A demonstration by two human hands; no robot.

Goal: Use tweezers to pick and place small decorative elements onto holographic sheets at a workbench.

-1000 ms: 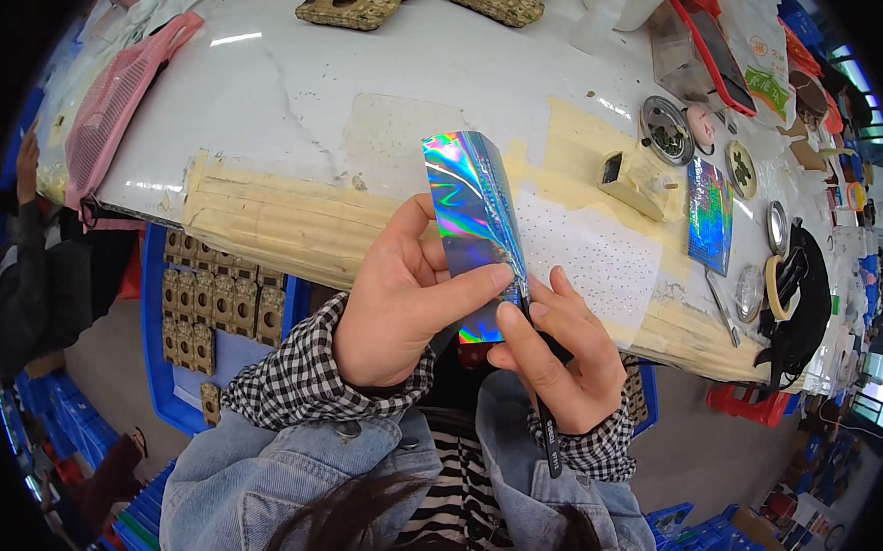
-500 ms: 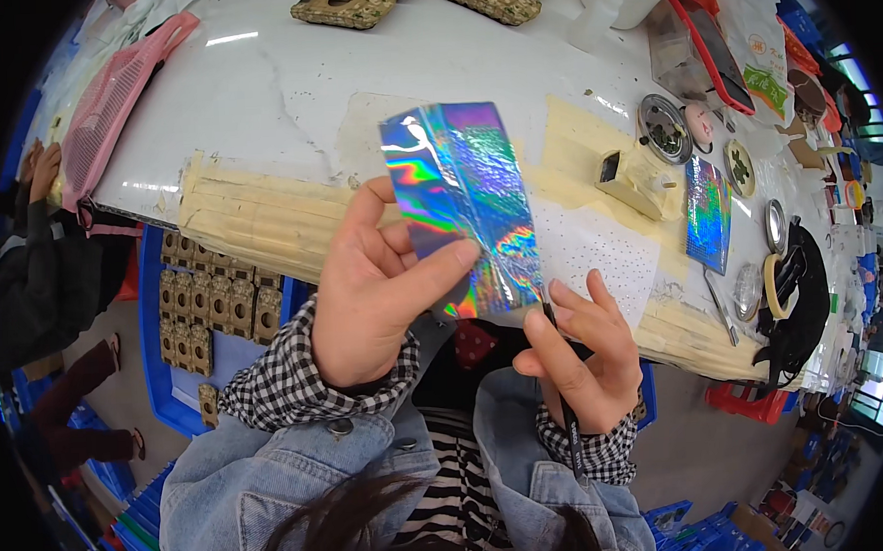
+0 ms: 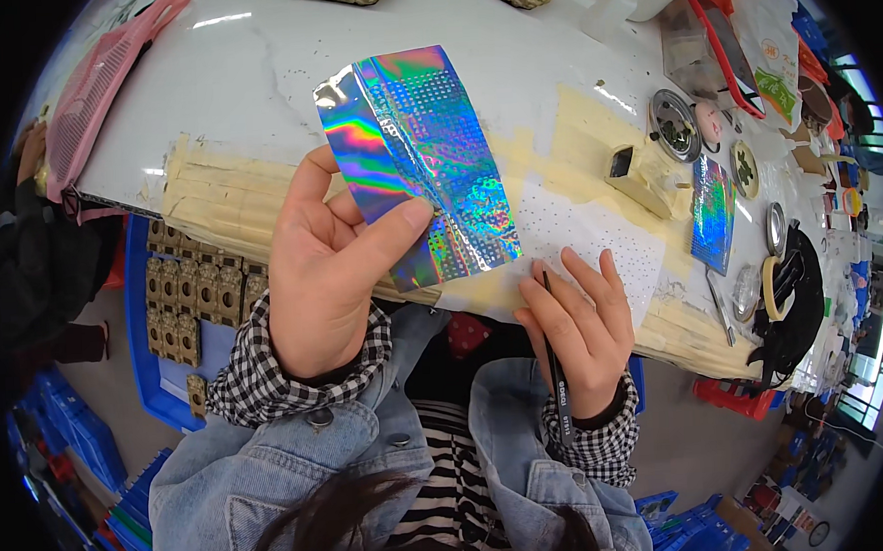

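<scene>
My left hand (image 3: pixel 313 271) pinches a shiny holographic pouch (image 3: pixel 445 137) between thumb and fingers. The pouch is raised above the table edge and tilted, with a crease running along it. My right hand (image 3: pixel 590 338) closes around slim black tweezers (image 3: pixel 556 379), whose tip points up and away from me. The tweezers are a little apart from the pouch's lower right corner. Beneath them lies a white sheet (image 3: pixel 608 244) scattered with tiny dark dots.
A blue tray (image 3: pixel 151 387) with camouflage-patterned cases (image 3: pixel 171 297) sits below the table's left edge. To the right are a tape-covered block (image 3: pixel 644 183), a round metal dish (image 3: pixel 674 127), another holographic pouch (image 3: pixel 712 214), silver tweezers (image 3: pixel 721 308) and a black bag (image 3: pixel 795 299). A pink basket (image 3: pixel 108 93) stands far left.
My left hand has moved left and away from me with the pouch, turning it slightly. The tweezers in my right hand have come away from the pouch's corner.
</scene>
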